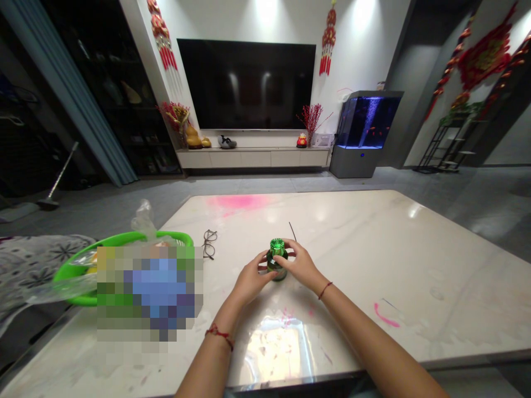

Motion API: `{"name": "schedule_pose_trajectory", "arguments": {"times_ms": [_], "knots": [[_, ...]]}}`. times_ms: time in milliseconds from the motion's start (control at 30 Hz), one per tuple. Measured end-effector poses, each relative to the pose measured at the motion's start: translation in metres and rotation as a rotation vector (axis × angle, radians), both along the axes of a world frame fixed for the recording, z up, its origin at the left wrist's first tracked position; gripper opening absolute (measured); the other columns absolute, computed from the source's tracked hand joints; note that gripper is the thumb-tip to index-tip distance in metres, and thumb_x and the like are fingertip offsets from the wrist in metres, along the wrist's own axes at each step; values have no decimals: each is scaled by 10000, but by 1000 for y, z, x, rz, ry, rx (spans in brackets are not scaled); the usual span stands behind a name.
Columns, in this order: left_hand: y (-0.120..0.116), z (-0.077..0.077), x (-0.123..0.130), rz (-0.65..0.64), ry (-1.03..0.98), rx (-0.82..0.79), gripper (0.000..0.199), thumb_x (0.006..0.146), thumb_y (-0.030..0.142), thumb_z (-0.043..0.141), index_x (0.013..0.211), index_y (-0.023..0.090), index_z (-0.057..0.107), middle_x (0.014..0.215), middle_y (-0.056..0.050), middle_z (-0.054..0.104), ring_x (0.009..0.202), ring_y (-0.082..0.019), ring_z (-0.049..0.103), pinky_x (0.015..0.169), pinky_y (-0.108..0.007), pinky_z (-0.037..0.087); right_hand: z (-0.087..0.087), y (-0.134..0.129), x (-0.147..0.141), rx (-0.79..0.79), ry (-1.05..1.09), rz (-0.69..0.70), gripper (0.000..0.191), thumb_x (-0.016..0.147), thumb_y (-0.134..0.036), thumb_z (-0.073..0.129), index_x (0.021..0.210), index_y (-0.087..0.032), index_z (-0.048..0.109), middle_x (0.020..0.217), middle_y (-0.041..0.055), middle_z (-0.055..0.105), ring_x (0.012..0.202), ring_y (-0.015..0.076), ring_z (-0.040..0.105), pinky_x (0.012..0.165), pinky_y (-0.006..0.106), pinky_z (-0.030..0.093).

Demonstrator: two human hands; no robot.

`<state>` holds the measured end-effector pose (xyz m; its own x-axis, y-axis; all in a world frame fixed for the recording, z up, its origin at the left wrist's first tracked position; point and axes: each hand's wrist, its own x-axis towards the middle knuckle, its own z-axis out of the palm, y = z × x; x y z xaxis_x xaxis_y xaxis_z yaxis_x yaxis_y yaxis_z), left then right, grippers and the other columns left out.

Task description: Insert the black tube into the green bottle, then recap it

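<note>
At the far left a long blue-grey fabric curtain [78, 94] hangs beside dark shelving. Nearer, an oval bright-green plastic basket [114, 239] holds clear plastic bags; coarse pixel blocks hide much of its right half. A pair of thin-framed dark eyeglasses [209, 243] lies just beside it on the pale, marble-patterned table [352, 249].

Next comes the left forearm, with a red braided cord bracelet [219, 334] at the wrist. The left hand [251, 279] curls its fingers and thumb against the left side of a small dark-green bottle [281, 273], which stands upright near the middle of the table. A shiny, ribbed, bright-green cap [277, 247] sits on top of it. The right hand [302, 265] grips the bottle from the other side, its thumb in front and fingers behind, close below the cap. A thin black strip [292, 231] lies just beyond this hand. A thin dark-red bracelet [326, 290] circles the right wrist.

Farther right, a curved pink streak [385, 316] marks the tabletop. Behind, a blue-lit glass fish tank [367, 124] stands on a grey base.
</note>
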<state>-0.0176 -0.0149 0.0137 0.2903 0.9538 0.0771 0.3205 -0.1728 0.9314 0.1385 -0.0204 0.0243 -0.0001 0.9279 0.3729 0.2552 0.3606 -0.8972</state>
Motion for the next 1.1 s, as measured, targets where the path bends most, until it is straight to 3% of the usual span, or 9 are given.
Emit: {"name": "schedule_pose_trajectory", "arguments": {"times_ms": [133, 533, 1100], "knots": [[0, 1, 0, 2, 0, 8, 590, 631, 230, 676, 1193, 216, 499, 1117, -87, 608, 932, -217, 607, 823, -359, 490, 2, -2, 2, -52, 63, -1, 491, 639, -248, 643, 1110, -198, 512, 1066, 72, 598, 974, 188, 574, 845, 359, 481], [-4, 11, 3, 17, -13, -13, 583, 608, 224, 688, 1165, 200, 516, 1118, -96, 610, 956, -231, 603, 833, -372, 483, -2, 1, 8, -70, 178, 29, 282, 624, -276, 664, 846, -193, 510, 912, 21, 588, 854, 151, 600, 815, 344, 511], [-2, 7, 2, 27, -1, -45, 620, 612, 229, 693, 1197, 188, 491, 1128, -116, 599, 915, -225, 618, 821, -372, 481, -3, 2, 15, -97, 367, 105, 275, 602, -270, 696, 820, -178, 556, 903, 51, 631, 902, 178, 612, 868, 352, 473]]}}
